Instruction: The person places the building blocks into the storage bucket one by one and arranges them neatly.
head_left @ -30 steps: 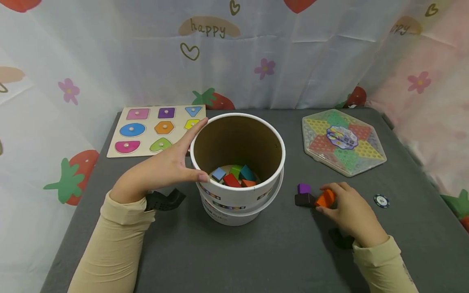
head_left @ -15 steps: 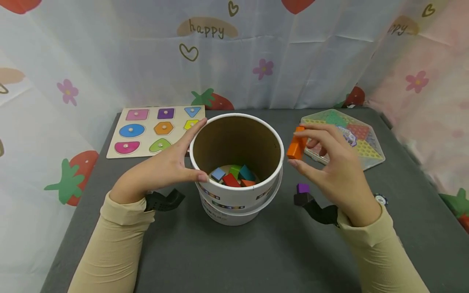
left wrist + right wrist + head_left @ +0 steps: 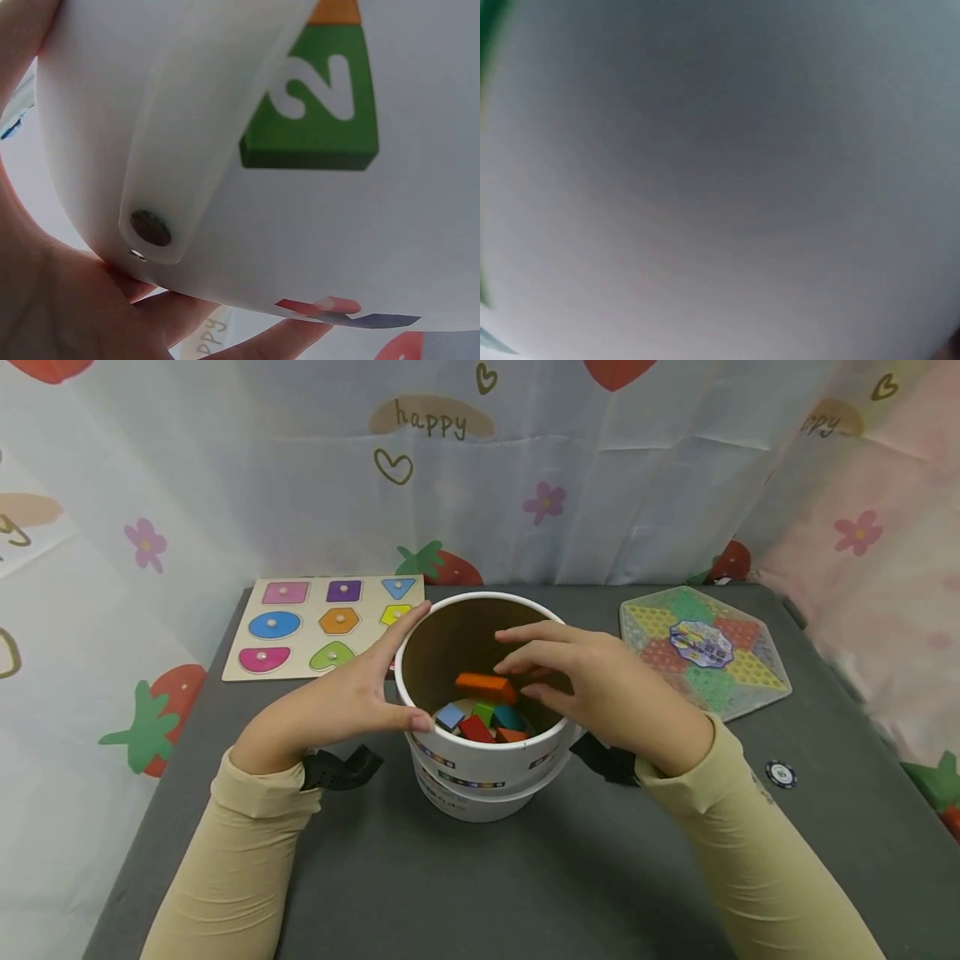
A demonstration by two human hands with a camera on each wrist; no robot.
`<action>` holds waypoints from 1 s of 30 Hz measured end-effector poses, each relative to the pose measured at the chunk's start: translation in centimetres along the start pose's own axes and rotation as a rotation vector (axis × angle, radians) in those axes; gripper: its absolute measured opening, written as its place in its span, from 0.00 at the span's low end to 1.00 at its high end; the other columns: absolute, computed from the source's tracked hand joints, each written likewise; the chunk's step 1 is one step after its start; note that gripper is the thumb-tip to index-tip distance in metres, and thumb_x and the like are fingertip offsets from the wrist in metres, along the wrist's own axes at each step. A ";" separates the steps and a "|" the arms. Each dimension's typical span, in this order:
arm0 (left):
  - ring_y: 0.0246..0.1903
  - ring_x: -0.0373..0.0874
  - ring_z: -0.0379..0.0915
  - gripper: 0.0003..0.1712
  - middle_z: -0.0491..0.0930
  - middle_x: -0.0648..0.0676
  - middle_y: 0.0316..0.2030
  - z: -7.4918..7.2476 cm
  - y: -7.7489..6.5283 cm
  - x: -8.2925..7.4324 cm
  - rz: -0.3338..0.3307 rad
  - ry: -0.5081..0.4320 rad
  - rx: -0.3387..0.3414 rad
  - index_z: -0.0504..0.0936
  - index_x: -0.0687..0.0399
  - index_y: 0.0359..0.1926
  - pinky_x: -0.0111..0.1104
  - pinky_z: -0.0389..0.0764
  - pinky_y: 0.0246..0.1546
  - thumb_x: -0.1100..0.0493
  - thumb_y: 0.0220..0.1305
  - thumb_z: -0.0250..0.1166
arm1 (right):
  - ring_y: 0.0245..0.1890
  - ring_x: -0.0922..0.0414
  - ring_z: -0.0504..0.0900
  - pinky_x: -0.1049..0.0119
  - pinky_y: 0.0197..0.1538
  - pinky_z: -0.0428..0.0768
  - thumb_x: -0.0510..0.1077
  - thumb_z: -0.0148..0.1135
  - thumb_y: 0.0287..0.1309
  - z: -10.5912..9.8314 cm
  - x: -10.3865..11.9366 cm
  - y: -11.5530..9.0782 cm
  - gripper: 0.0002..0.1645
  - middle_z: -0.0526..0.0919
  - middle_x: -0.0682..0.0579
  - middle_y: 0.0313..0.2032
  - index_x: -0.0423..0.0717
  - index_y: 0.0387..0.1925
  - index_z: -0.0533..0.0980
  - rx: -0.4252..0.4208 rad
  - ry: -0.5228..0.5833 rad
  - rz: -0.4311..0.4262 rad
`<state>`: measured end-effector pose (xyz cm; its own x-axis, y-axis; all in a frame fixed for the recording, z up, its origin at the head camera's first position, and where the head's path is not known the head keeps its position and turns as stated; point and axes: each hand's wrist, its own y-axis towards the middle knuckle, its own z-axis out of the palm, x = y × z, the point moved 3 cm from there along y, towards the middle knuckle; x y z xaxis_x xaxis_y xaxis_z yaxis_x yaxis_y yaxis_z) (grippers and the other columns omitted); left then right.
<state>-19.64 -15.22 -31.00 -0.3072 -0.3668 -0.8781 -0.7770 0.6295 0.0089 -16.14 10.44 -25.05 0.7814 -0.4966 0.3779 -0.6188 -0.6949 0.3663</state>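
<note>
A white round bucket [image 3: 480, 807] stands mid-table. My left hand [image 3: 341, 693] holds it from the left, thumb at the front rim and fingers along the outer side. In the left wrist view, those fingers curve round the white wall [image 3: 420, 225]. My right hand [image 3: 592, 681] reaches over the right rim, fingers spread and bent a little. An orange block [image 3: 486, 687] is inside the bucket, just off the fingertips and seemingly in mid-drop. Below it lie a light blue block [image 3: 450, 717], a red block [image 3: 476, 728], a green block [image 3: 484, 713] and others.
A wooden shape puzzle board [image 3: 258, 631] lies back left, partly behind the bucket. A clear-lidded hexagonal game box [image 3: 735, 647] lies back right. A poker chip [image 3: 782, 774] rests on the grey table [image 3: 480, 893] at right. A printed curtain hangs behind.
My right hand lifted the orange block from the right of the table, carried it left over the bucket and let go. The purple and dark blocks are now hidden behind my right hand.
</note>
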 end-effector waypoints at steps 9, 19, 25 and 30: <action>0.63 0.49 0.58 0.61 0.52 0.48 0.69 0.1 0.3 -0.1 -0.014 -0.012 -0.003 0.38 0.21 0.72 0.43 0.78 0.48 0.38 0.48 0.72 | 0.44 0.58 0.78 0.68 0.43 0.76 0.29 0.67 0.51 -1.1 -1.3 -2.1 0.14 0.79 0.52 0.46 0.45 0.39 0.83 -0.390 -0.057 0.012; 0.63 0.51 0.57 0.61 0.51 0.47 0.69 -0.1 -0.2 0.0 -0.033 0.002 -0.025 0.38 0.21 0.73 0.44 0.78 0.47 0.38 0.48 0.72 | 0.35 0.62 0.76 0.67 0.37 0.76 0.33 0.69 0.51 0.4 -5.1 -5.8 0.09 0.79 0.57 0.36 0.48 0.35 0.83 -0.445 -0.100 0.322; 0.65 0.51 0.55 0.60 0.50 0.47 0.70 0.0 -0.1 -0.1 -0.019 -0.017 -0.021 0.38 0.21 0.72 0.44 0.78 0.47 0.40 0.49 0.72 | 0.32 0.58 0.77 0.60 0.36 0.77 0.37 0.71 0.52 1.9 -6.7 -8.1 0.09 0.77 0.58 0.31 0.50 0.36 0.83 -0.287 -0.129 0.451; 0.65 0.50 0.54 0.60 0.50 0.46 0.70 0.0 0.0 -0.1 -0.018 -0.002 -0.023 0.38 0.21 0.72 0.44 0.78 0.48 0.40 0.49 0.72 | 0.32 0.56 0.79 0.58 0.33 0.76 0.41 0.72 0.51 3.3 -8.0 -9.8 0.10 0.79 0.55 0.34 0.51 0.38 0.82 -0.135 -0.154 0.562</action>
<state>-19.59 -15.24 -30.93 -0.2916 -0.3768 -0.8792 -0.7948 0.6068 0.0035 -16.04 19.56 -34.45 0.3280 -0.8457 0.4209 -0.9375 -0.2366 0.2552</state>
